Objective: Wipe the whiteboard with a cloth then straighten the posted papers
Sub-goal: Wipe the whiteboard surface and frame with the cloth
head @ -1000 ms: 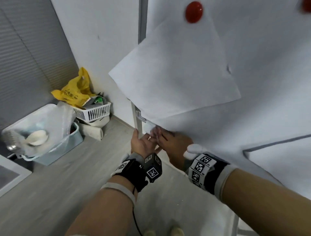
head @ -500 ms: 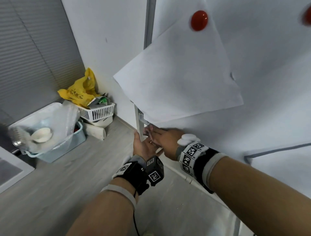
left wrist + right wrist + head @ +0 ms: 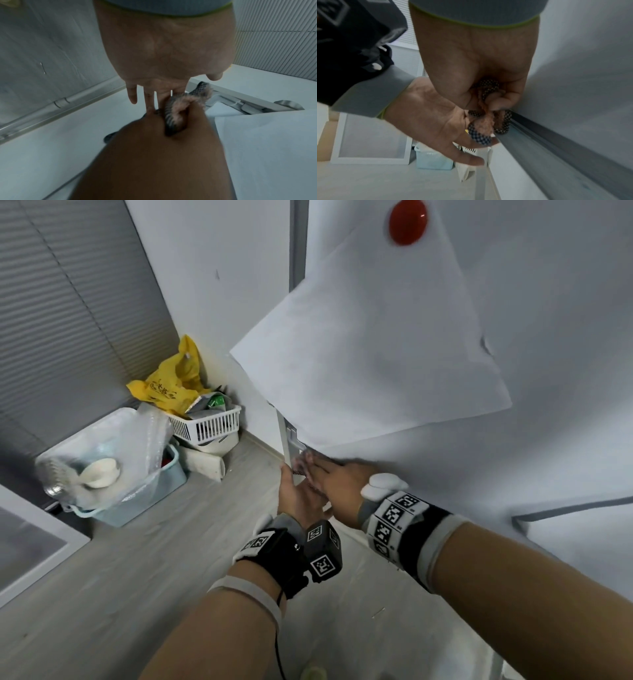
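R hand [image 3: 488,75] has fingers curled round a bunched cloth [image 3: 485,121], checked dark weave w/ pinkish fuzzy side, pressed low against the whiteboard [image 3: 548,302] just above its bottom rail [image 3: 556,151]. L hand [image 3: 298,494] sits right below/beside it, palm up, fingers straight & spread, touching the cloth's loose end, cupping rather than gripping.

Cloth looks soft, light, floppy: prob. bunches & slips unless wadded in the fist, so best hold is a full-hand wad w/ a flat face left for the board. No risk of damage to it.

Both forearms reach forward & down toward the board's lower left corner, R wrist close to the board face, L wrist lower and nearer the floor.

Outward: a sheet of paper [image 3: 370,354] hangs crooked above the hands, pinned by a red magnet [image 3: 407,222], its lower corner sticking out past the board's left edge. Thin, creases easily, so shift it by flat fingers or lift the magnet. Straightening not yet done.
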